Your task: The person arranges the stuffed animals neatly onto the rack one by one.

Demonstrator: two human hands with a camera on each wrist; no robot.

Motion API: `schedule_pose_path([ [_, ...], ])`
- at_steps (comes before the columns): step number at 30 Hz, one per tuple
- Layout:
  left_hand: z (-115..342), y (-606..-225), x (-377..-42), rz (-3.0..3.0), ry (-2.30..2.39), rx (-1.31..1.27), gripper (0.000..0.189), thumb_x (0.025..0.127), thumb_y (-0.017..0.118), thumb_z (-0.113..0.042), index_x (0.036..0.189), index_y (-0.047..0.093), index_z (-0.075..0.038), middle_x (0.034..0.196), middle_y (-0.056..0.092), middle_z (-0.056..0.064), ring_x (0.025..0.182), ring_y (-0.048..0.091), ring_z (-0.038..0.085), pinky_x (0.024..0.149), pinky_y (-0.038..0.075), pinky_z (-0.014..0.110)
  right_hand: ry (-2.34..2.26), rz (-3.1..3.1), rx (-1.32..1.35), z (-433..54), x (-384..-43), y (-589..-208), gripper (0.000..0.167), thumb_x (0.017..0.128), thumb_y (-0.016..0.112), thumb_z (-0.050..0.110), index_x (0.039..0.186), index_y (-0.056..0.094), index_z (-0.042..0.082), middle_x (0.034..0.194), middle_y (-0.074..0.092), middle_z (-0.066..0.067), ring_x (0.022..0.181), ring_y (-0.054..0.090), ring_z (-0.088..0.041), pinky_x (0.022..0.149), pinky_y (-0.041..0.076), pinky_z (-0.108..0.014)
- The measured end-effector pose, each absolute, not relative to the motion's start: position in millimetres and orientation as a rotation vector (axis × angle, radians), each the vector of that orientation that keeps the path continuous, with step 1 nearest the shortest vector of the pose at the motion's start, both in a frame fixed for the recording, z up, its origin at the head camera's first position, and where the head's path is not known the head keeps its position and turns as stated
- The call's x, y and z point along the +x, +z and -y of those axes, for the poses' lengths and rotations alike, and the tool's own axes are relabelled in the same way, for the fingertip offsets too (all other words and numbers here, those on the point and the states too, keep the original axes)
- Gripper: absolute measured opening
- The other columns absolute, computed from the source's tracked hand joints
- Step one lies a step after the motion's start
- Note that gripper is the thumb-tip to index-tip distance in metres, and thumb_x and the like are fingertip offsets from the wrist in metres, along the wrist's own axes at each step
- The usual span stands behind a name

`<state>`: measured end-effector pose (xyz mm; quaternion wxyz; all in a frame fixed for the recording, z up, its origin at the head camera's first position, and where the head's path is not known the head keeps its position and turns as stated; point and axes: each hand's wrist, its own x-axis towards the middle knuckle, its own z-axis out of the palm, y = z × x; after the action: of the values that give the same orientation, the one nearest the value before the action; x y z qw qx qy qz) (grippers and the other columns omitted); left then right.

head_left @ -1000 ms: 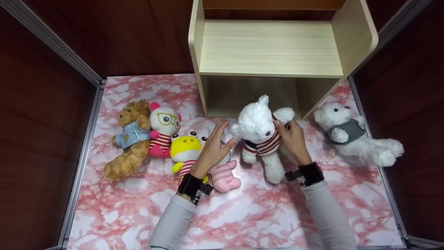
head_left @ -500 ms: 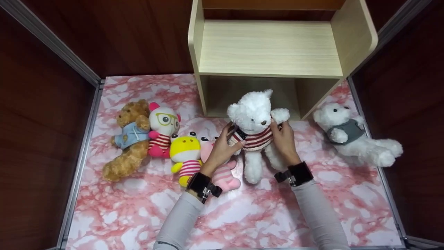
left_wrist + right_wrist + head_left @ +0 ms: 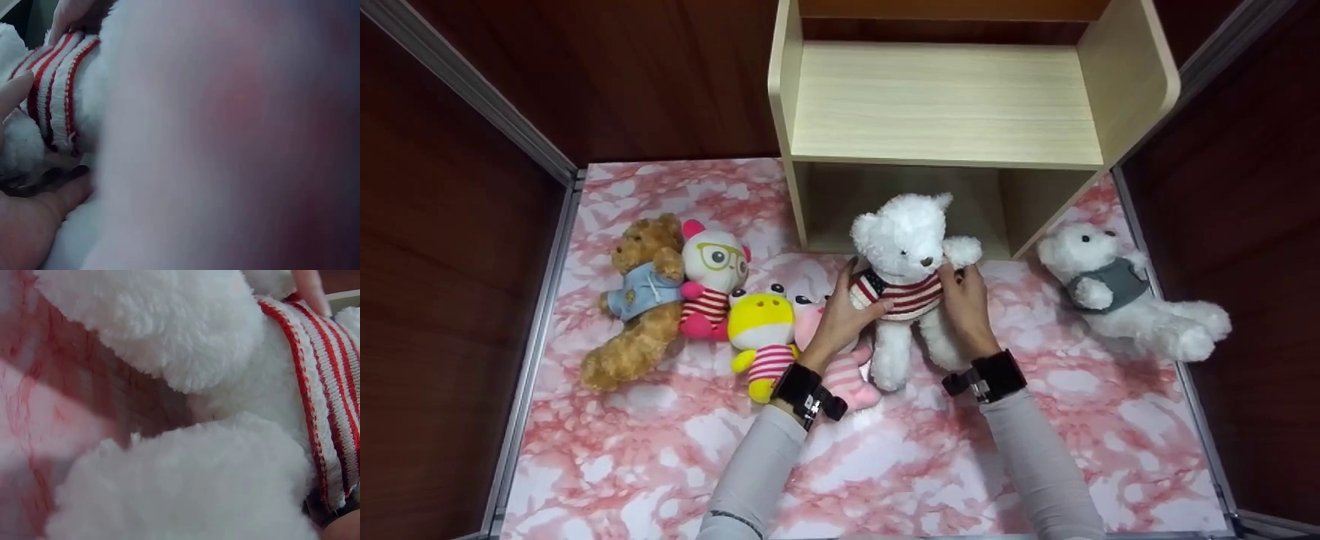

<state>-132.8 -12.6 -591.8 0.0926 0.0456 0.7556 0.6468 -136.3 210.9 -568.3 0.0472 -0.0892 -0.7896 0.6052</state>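
A white teddy bear in a red-and-white striped sweater is held upright in front of the shelf unit. My left hand grips its side, with the thumb across the sweater front and the fingers behind. On the opposite side my right hand holds the bear under its raised arm. The left wrist view shows the striped knit between both hands, much of it covered by a close blur. White furry legs fill most of the right wrist view.
Left of the bear lie a brown teddy, a panda doll, a yellow doll and a pink doll, partly behind my left arm. Another white bear lies at right. A two-level shelf unit stands behind.
My left hand has come in from the left and taken hold of the bear's side. The bear has turned from tilted to upright, and my right hand has shifted slightly left with it.
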Motion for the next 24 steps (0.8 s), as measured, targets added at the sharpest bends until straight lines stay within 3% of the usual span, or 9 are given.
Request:
schedule_pose_path([
  [3,13.1,-595.6,-136.3,-2.161,2.004,0.058,0.102,0.086,0.084,-0.024,0.164,0.021,-0.006,0.161,0.041,0.018,0.142,0.045,0.027,0.118,0.035,0.036,1.881,2.381,-0.269,-209.8,-137.0,-571.2,0.049,0.108,0.055,0.033,0.144,0.051,0.000,0.132,0.061,-0.019,0.124,0.055,-0.027,0.112,0.039,-0.040],
  [5,13.0,-597.7,-137.7,-2.130,2.047,0.022,0.095,0.086,0.084,-0.021,0.161,0.028,-0.003,0.157,0.046,0.017,0.139,0.050,0.027,0.116,0.038,0.035,1.892,2.367,-0.282,-208.0,-137.0,-573.0,0.050,0.108,0.055,0.035,0.143,0.052,0.000,0.130,0.062,-0.019,0.122,0.056,-0.027,0.110,0.040,-0.039],
  [9,10.2,-602.8,-139.7,-2.131,2.121,-0.022,0.065,0.087,0.083,-0.017,0.142,0.053,0.002,0.130,0.066,0.015,0.114,0.063,0.023,0.103,0.048,0.034,1.918,2.343,-0.318,-199.1,-131.8,-560.7,0.046,0.109,0.052,0.029,0.143,0.051,-0.002,0.126,0.062,-0.020,0.118,0.057,-0.027,0.107,0.042,-0.038],
  [12,8.7,-606.4,-140.3,-2.127,2.171,-0.026,0.048,0.088,0.081,-0.014,0.129,0.063,0.002,0.113,0.071,0.013,0.099,0.065,0.019,0.094,0.052,0.032,1.952,2.321,-0.342,-193.1,-127.2,-547.7,0.043,0.110,0.051,0.023,0.143,0.051,-0.004,0.125,0.063,-0.021,0.117,0.058,-0.026,0.106,0.043,-0.036],
  [18,12.2,-608.9,-138.7,-2.083,2.230,-0.009,0.041,0.091,0.079,-0.013,0.126,0.063,0.001,0.110,0.070,0.010,0.098,0.064,0.018,0.093,0.052,0.032,2.107,2.192,-0.397,-199.1,-133.6,-569.4,0.044,0.106,0.059,0.023,0.139,0.054,-0.006,0.118,0.065,-0.014,0.107,0.061,-0.018,0.095,0.048,-0.028],
  [24,17.3,-611.8,-136.8,-2.036,2.279,0.051,0.043,0.092,0.078,-0.010,0.130,0.060,0.001,0.115,0.069,0.012,0.103,0.064,0.019,0.097,0.052,0.033,2.222,2.309,-0.240,-217.2,-129.9,-588.4,0.049,0.101,0.068,0.024,0.141,0.055,-0.002,0.127,0.065,-0.013,0.117,0.060,-0.020,0.105,0.044,-0.028],
])
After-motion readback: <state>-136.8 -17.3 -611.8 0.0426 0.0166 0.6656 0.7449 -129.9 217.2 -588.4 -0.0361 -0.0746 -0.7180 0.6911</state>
